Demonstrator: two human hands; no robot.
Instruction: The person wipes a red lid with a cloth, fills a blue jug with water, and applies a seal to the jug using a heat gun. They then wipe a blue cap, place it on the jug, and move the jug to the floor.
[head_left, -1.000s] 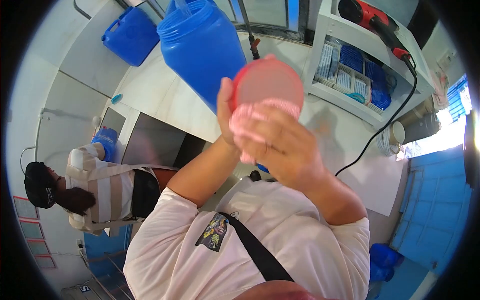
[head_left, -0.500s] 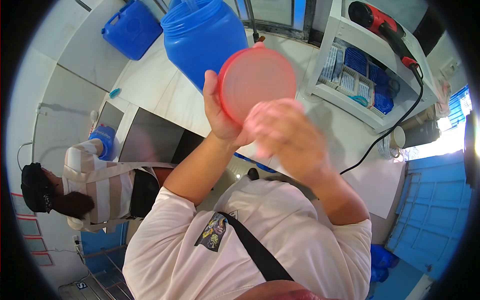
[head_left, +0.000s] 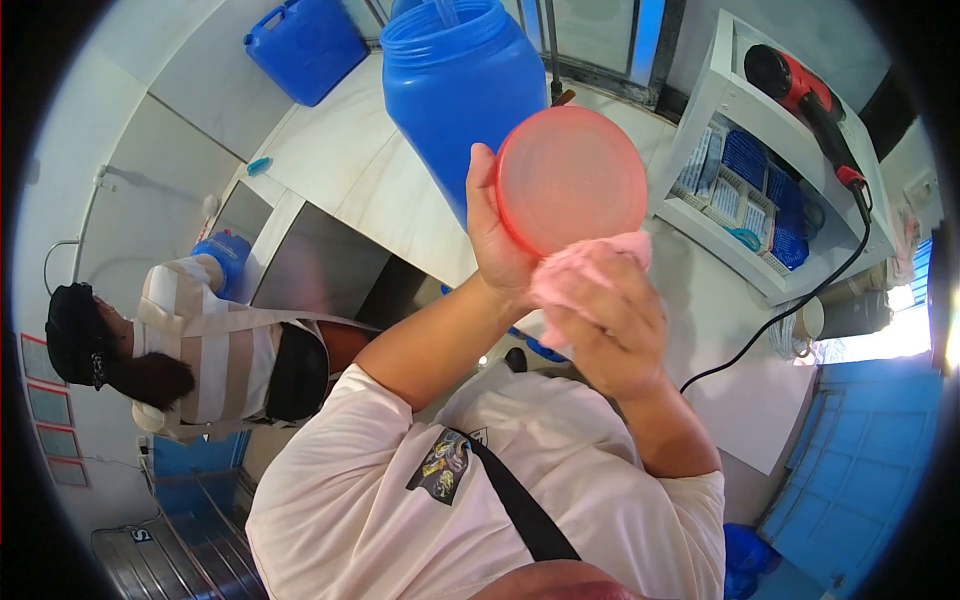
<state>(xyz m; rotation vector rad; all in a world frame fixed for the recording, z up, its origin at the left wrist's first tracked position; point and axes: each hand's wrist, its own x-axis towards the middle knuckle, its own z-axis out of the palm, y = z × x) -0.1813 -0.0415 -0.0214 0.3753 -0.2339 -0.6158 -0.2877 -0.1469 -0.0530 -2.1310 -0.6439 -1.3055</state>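
Note:
My left hand (head_left: 503, 235) is closed around the lower left rim of a round, translucent red lid (head_left: 572, 180). The lid's flat face is turned up toward me. A pink cloth (head_left: 592, 272) is bunched in my right hand (head_left: 618, 335), against the lid's lower edge. Behind the lid stands a large blue plastic jar (head_left: 460, 90) with a wide threaded mouth, uncovered, with something clear poking up at its opening.
A white shelf unit (head_left: 690, 225) holds baskets of packets, with a red and black heat gun (head_left: 805, 95) on top and its cord hanging down. A blue jerrycan (head_left: 305, 50) stands on the white counter (head_left: 330, 165). Another person (head_left: 215, 345) works at the left beside a blue container.
My right hand and the cloth have moved down from the lid's face to its lower edge. The view has shifted, so the lid appears farther right.

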